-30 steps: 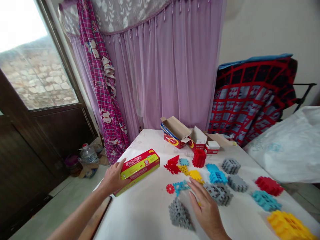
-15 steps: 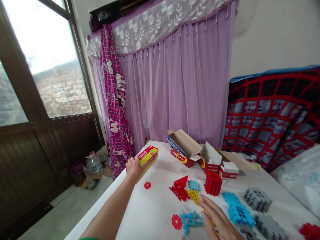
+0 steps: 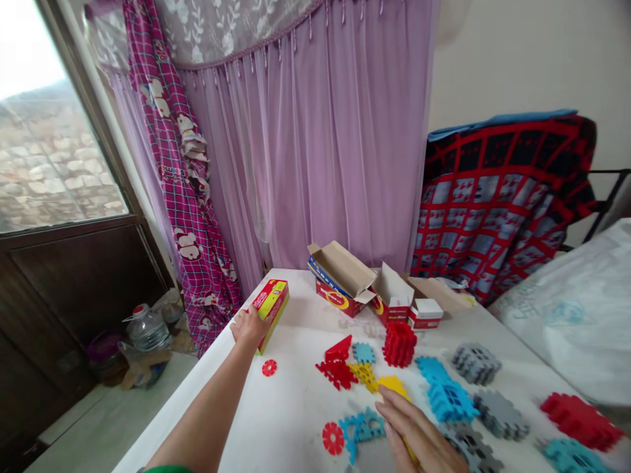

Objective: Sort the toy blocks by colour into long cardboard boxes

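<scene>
Left fingers [image 3: 240, 320] on red-yellow box [image 3: 274, 301]

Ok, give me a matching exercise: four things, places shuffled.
1. Red-and-yellow cardboard box
2. Open blue cardboard box
3. Stack of red notched plastic pieces
4. Clear plastic jug with red cap

A. On the floor
B. On top of a red cardboard box
C. Touched by the left hand
D. Just in front of a white-lined open box

Pairs: 1-C; 2-B; 3-D; 4-A

The left arm [image 3: 211, 407] has a bright green cloth sleeve edge [image 3: 170, 469]; the left hand [image 3: 250, 326] and right hand [image 3: 419, 433] are bare.
</scene>
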{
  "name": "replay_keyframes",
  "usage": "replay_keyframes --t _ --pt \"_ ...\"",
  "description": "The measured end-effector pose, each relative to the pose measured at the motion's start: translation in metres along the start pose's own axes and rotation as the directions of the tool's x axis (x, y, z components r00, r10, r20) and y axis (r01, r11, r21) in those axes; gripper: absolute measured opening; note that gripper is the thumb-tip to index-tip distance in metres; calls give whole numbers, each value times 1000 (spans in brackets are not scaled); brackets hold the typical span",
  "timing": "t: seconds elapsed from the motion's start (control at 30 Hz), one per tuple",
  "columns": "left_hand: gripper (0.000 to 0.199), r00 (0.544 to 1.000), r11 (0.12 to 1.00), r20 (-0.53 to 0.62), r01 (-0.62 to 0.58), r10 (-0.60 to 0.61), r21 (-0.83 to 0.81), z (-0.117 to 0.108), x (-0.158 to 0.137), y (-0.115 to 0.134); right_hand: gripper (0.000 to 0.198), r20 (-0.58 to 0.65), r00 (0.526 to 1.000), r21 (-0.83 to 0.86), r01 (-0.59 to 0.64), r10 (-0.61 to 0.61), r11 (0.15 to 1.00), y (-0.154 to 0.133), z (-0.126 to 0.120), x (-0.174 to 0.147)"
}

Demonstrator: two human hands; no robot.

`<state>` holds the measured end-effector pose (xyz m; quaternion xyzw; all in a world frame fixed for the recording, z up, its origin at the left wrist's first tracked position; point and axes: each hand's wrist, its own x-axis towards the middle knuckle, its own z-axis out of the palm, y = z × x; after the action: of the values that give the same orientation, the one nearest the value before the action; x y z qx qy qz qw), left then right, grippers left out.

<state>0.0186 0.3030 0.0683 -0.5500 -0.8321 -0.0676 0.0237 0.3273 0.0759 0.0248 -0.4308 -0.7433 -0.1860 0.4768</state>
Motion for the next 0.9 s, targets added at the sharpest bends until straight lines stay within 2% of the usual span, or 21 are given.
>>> replay_keyframes --t 0.2,0.3,0.37,0.47,0.6,0.73,0.9 --pt "72 994 994 -15 -111 111 20 -4 -4 -4 22 -89 996 -12 -30 29 999 -9 -14 16" --pt "65 974 977 -81 -207 212 56 -12 -9 -2 22 -127 990 -26 -70 66 997 -9 -24 23" --pt "54 937 945 -125 -315 325 91 -19 -12 9 22 -139 986 -32 -101 95 994 -5 -32 25" --pt "40 834 847 -155 -508 529 155 -28 -11 43 21 -157 978 -38 -149 141 988 4 -44 25" --pt "35 669 683 -149 -689 728 241 -35 0 110 21 -189 962 -45 -208 196 977 20 -59 22" --pt "37 601 617 -157 -720 783 318 -32 15 164 21 -195 949 -66 -265 248 962 32 -72 16" --pt "38 550 560 -143 -740 823 372 -25 29 196 22 -225 932 -96 -311 284 946 36 -81 15"
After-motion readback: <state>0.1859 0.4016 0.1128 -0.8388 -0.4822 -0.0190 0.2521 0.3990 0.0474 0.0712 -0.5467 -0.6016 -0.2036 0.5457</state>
